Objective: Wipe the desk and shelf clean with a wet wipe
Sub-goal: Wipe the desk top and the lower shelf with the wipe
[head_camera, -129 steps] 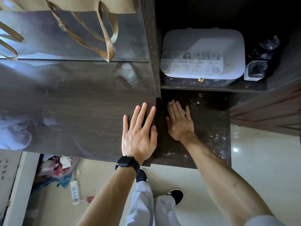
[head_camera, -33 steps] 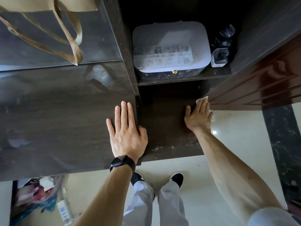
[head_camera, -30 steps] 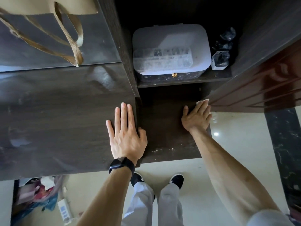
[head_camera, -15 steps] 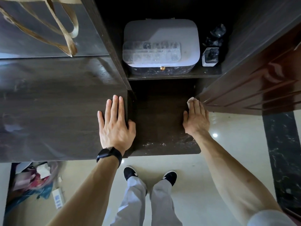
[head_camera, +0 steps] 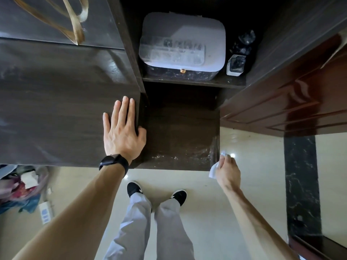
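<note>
Right hand (head_camera: 228,171) curls its fingers round one white wet wipe (head_camera: 213,171); wipe pokes out at the hand's 9 o'clock and again past the fingertips at 12; hand hangs over the floor (head_camera: 253,184), just off the front right corner of the shelf (head_camera: 180,132), which lies at its 10 o'clock; cannot tell if wipe touches the shelf edge; pale dust specks along the shelf's front strip.

Left hand (head_camera: 122,134) lies flat, fingers straight and together, palm down on the desk (head_camera: 56,109) at its right edge; thumb hooks over that edge toward 3 o'clock; one black watch (head_camera: 113,162) on the wrist.

Counts: two hands; one wipe; one desk top; one lower shelf, one upper ledge at 12 o'clock from it; one white lidded box (head_camera: 182,40) on that ledge; glass bottles (head_camera: 236,64) at the box's 3 o'clock, count unclear in the dark; two black shoes (head_camera: 134,188) at 6 o'clock; tan bag handles (head_camera: 75,25) at 11 o'clock; one reddish wooden door (head_camera: 300,102) at 3 o'clock.
</note>
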Tool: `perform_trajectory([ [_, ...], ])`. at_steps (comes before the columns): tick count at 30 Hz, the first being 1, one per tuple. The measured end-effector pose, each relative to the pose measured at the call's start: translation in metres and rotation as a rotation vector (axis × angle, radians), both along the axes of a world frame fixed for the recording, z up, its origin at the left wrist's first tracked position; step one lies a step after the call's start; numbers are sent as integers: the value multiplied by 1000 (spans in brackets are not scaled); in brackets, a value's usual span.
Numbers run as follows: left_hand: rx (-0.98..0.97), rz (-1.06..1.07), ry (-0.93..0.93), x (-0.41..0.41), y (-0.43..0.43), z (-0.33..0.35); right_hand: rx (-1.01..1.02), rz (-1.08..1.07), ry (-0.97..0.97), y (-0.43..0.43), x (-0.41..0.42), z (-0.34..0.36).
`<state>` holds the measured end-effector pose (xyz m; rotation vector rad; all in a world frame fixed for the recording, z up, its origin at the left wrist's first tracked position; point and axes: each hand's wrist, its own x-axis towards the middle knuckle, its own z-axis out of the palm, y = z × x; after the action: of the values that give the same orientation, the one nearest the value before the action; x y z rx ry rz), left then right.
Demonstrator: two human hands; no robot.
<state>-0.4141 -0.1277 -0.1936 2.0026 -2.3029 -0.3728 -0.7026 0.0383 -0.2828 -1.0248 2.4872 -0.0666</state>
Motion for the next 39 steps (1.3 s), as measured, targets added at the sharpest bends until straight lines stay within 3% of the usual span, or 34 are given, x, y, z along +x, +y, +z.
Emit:
perform_trajectory([
  [4,-21,9,7,-1,0,-1,-228,144,80,-56,-23,7],
  [8,-43,15,9,-1,0,-1,-430,316,-30,-113,-36,-4],
  [11,-51,12,5,-1,0,-2,-472,295,16,-122,-43,-14],
  [16,-45,14,6,-1,0,-2,-400,294,48,-98,-38,-26],
  [21,-42,7,8,-1,0,-2,-499,164,-44,-69,-39,-27],
  [26,-16,1,8,-1,0,-1,-467,54,-116,7,-16,-20],
  [30,-20,1,30,0,0,1,-156,-52,-275,67,-1,-3],
  [32,-11,2,34,0,0,1,-73,-109,-261,82,-1,5],
  [39,-17,3,28,-1,0,1,-335,-141,-113,-21,-7,24],
])
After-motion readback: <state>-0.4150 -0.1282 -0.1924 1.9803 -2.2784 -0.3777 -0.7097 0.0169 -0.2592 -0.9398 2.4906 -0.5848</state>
